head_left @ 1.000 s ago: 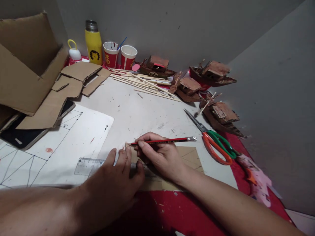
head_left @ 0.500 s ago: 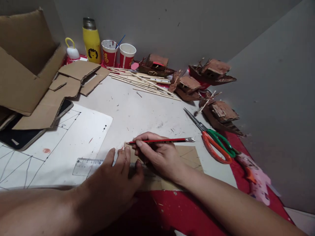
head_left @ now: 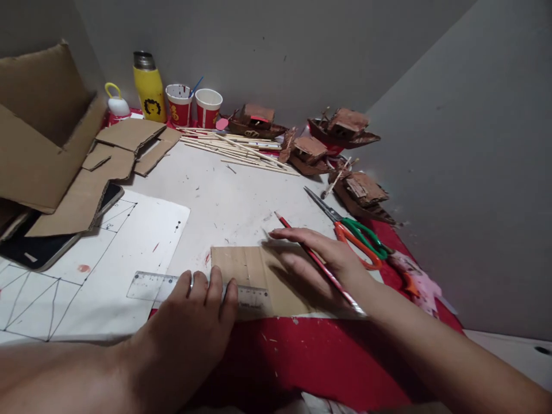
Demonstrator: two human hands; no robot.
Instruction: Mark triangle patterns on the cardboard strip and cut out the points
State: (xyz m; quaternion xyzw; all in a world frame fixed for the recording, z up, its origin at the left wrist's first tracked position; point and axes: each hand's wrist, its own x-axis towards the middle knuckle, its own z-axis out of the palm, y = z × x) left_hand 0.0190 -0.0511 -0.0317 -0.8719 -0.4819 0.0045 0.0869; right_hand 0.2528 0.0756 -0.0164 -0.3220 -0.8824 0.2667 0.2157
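Note:
My left hand (head_left: 194, 316) lies with spread fingers on a clear plastic ruler (head_left: 150, 286), pressing it over a piece of cardboard (head_left: 241, 261) near the table's front edge. Over the cardboard's right part is my right hand (head_left: 323, 264). A red and black pencil (head_left: 317, 259) rests in it, slanting with its tip up and to the left, away from the cardboard. The right index finger is stretched out. The ruler's right end shows past my left fingers, on the cardboard.
Scissors (head_left: 360, 241) lie right of my right hand. Brown model boats (head_left: 364, 188) and thin sticks (head_left: 241, 152) sit at the back. A yellow bottle (head_left: 149, 92), paper cups (head_left: 209, 109), cut cardboard (head_left: 77, 195), a phone (head_left: 38, 247) and a drawn sheet (head_left: 116, 270) are leftward.
My right hand has moved right, away from my left fingertips, and the pencil now tilts with its tip raised. My left fingers have drawn back onto the ruler, uncovering the cardboard's upper left corner.

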